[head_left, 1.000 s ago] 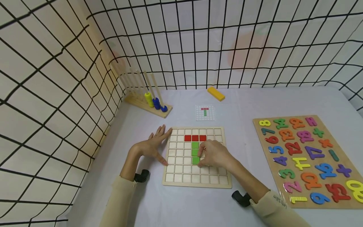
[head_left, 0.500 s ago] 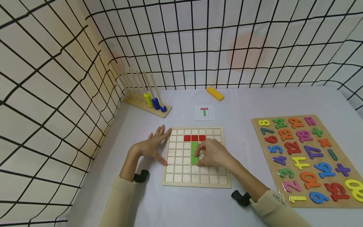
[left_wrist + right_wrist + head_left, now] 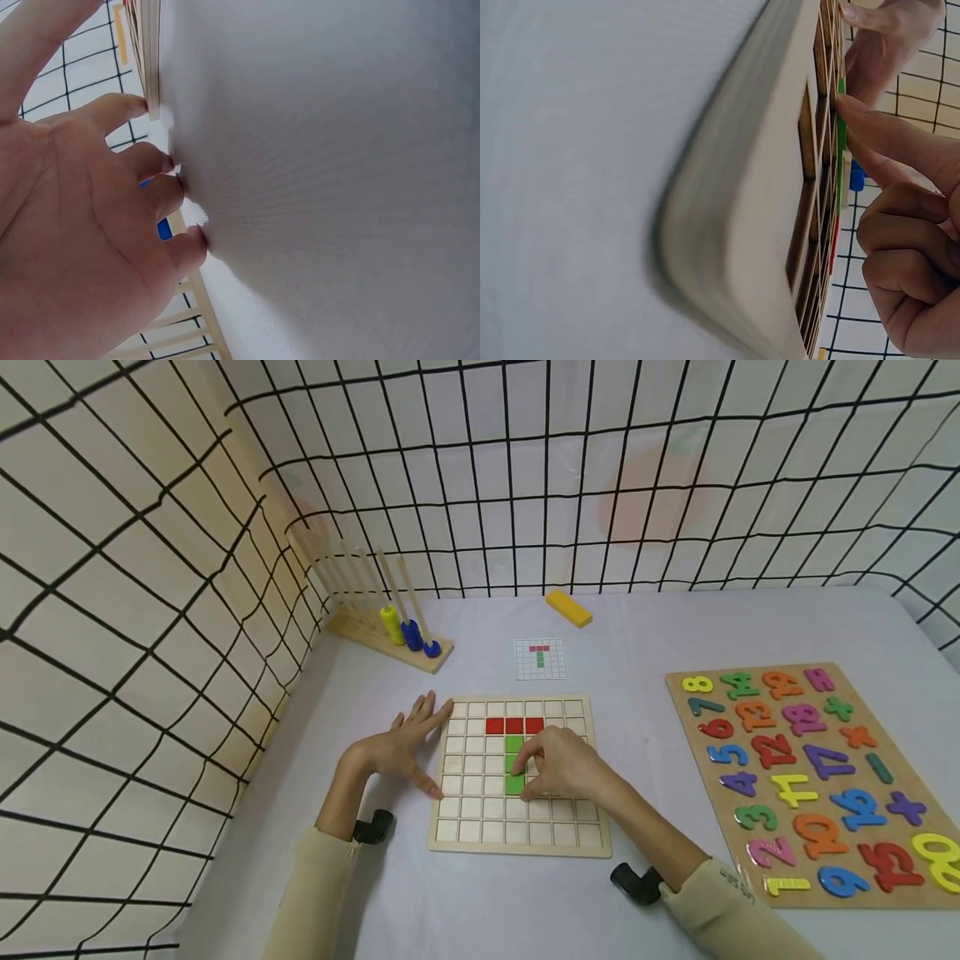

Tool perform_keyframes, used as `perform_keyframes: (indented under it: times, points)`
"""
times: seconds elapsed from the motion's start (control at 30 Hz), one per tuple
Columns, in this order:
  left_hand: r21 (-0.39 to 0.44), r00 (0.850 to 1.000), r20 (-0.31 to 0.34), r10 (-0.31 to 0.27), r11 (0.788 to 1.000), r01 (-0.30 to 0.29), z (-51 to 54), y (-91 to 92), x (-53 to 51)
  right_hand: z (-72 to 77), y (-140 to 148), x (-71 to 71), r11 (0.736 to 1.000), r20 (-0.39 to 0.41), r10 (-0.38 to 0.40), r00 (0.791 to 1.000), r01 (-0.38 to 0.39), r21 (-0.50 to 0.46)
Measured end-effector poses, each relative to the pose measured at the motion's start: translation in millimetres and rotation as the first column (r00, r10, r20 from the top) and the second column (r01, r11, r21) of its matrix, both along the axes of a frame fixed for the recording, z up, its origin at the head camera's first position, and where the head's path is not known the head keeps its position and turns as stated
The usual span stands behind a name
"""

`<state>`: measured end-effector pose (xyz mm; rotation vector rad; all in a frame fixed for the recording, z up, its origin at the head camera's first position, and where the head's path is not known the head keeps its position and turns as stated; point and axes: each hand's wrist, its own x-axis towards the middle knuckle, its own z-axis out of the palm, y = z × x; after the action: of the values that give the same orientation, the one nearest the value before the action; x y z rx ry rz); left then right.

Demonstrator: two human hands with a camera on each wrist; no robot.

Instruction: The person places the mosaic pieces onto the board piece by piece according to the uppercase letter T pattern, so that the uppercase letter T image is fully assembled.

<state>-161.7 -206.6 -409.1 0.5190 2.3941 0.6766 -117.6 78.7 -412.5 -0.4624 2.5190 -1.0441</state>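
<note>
A wooden grid board (image 3: 491, 848) lies on the white tabletop, with three red square tiles (image 3: 514, 726) in a row. Below the middle red one runs a column of green square tiles (image 3: 514, 743). My right hand (image 3: 564, 765) pinches the lowest green tile (image 3: 513, 786) with index finger and thumb; in the right wrist view its other fingers (image 3: 900, 274) are curled in. My left hand (image 3: 397, 750) is spread at the board's left side, index finger at the upper corner and thumb on the edge. The left wrist view shows its other fingertips (image 3: 191, 247) on the cloth.
Behind the board lies a small printed card (image 3: 528, 672) with a red and green T. A yellow block (image 3: 568, 608) is farther back. A bead rack (image 3: 375, 639) stands back left, a number puzzle board (image 3: 712, 710) right. Black netting (image 3: 510, 493) surrounds the table.
My right index finger has shifted slightly left onto the green column. The left hand, the board and the tiles keep their places.
</note>
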Motion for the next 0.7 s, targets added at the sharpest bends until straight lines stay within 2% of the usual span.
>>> perform_keyframes:
  times: [0.2, 0.47, 0.6, 0.7]
  points:
    - [0.004, 1.0, 0.0, 0.001, 1.0, -0.001, -0.8, -0.3, -0.3, 1.1, 0, 0.6, 1.0, 0.005, 0.013, 1.0, -0.014, 0.015]
    - [0.017, 1.0, 0.003, -0.003, 1.0, 0.002, -1.4, -1.0, -1.2, 0.2, -2, -0.1, 1.0, 0.02, 0.019, 1.0, -0.019, -0.011]
    - [0.019, 1.0, -0.003, -0.007, 1.0, 0.007, -1.4, -2.1, -1.7, 3.9, 3, -1.5, 0.999, 0.018, 0.029, 0.999, -0.029, -0.028]
    - [0.019, 1.0, -0.01, -0.01, 1.0, 0.01, 1.4, -2.9, -2.6, 11.0, 13, -4.0, 0.999, 0.007, 0.003, 1.0, -0.003, -0.037]
